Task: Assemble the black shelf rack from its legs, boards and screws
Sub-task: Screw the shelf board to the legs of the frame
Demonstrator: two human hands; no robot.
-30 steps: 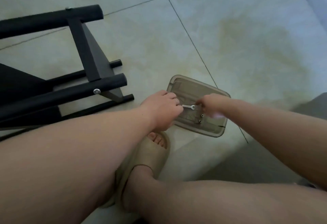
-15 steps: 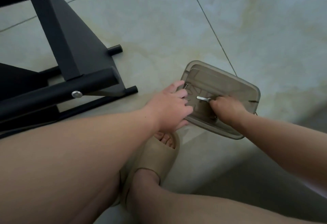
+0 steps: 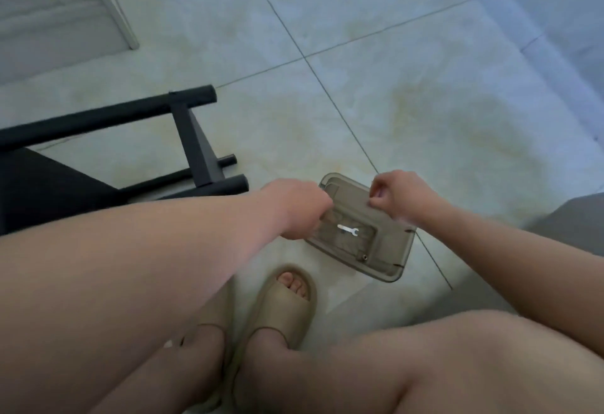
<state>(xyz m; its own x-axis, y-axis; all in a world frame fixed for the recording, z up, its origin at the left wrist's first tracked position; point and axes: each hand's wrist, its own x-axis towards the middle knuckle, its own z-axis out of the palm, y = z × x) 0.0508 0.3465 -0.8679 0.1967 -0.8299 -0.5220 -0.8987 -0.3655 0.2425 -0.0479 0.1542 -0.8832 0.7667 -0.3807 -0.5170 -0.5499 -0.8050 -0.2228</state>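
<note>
The partly built black shelf rack lies on its side on the floor at the left, with round legs and a flat board. A smoky clear plastic tray sits on the tiles ahead of my feet. A small silver wrench and a dark screw lie in it. My left hand is curled at the tray's left rim, with its fingers hidden underneath. Above the tray's far edge, my right hand pinches thumb and forefinger on something tiny, apparently a screw.
I sit low with both bare knees in the foreground and beige slippers just short of the tray. A grey cushion edge is at the right. A white furniture leg stands at the back left on pale floor tiles.
My right hand let go of the wrench, which now lies in the tray, and rose to the tray's far edge with its fingers pinched. My left hand's fingers curled under. The view tilted up.
</note>
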